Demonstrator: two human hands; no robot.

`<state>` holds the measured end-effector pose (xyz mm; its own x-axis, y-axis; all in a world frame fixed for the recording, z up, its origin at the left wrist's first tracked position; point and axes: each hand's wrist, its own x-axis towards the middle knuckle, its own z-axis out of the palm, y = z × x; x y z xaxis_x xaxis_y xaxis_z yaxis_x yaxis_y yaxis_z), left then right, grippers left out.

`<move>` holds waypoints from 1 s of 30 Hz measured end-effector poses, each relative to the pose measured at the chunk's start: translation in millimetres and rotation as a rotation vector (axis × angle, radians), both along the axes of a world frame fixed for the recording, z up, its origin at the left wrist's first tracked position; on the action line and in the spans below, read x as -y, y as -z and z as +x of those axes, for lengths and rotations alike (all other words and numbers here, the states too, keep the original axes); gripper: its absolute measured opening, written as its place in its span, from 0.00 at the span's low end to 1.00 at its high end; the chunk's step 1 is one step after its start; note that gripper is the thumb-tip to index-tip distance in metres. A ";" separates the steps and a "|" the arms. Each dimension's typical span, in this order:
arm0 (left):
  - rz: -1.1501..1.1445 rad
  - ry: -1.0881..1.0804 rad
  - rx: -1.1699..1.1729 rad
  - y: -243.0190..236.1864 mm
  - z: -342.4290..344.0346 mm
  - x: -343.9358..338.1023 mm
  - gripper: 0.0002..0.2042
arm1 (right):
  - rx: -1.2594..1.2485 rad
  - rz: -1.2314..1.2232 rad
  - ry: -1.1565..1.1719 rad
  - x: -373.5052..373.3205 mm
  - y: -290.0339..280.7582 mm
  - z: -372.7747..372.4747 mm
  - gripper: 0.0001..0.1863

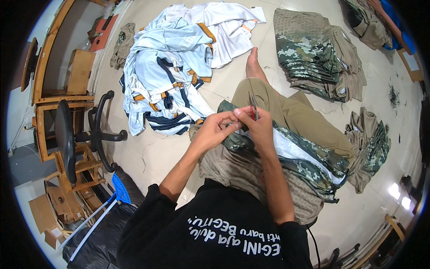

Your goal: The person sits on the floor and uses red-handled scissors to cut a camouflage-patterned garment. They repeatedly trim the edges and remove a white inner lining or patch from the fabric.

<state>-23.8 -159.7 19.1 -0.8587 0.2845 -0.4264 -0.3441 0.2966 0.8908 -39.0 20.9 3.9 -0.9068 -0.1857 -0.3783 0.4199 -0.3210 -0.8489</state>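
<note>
Camouflage garment [309, 163]: draped over lap, pinched by both hands.
Left hand [210, 132]: closed on garment edge.
Right hand [256, 123]: closed on garment and small red-handled snips [253, 106].

Matt camouflage cloth garment [309, 163] — glossy tile floor [148, 152] — wooden desk [47, 54].

We see a camouflage garment [295, 157] draped over the lap. Small red-handled snips [254, 107] stand nearly upright just above its upper edge.
</note>
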 end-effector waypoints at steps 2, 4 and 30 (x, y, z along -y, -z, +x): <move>0.043 -0.001 0.072 -0.5 -4.4 1.5 0.06 | -0.049 0.182 -0.027 -5.4 -0.2 -0.4 0.14; 0.010 0.017 0.161 -9.6 -11.7 4.2 0.08 | -0.074 0.429 -0.063 -18.7 -0.9 3.0 0.16; -0.029 0.203 0.087 -27.8 -26.1 8.3 0.14 | -0.152 0.306 -0.314 -42.6 -3.0 13.1 0.14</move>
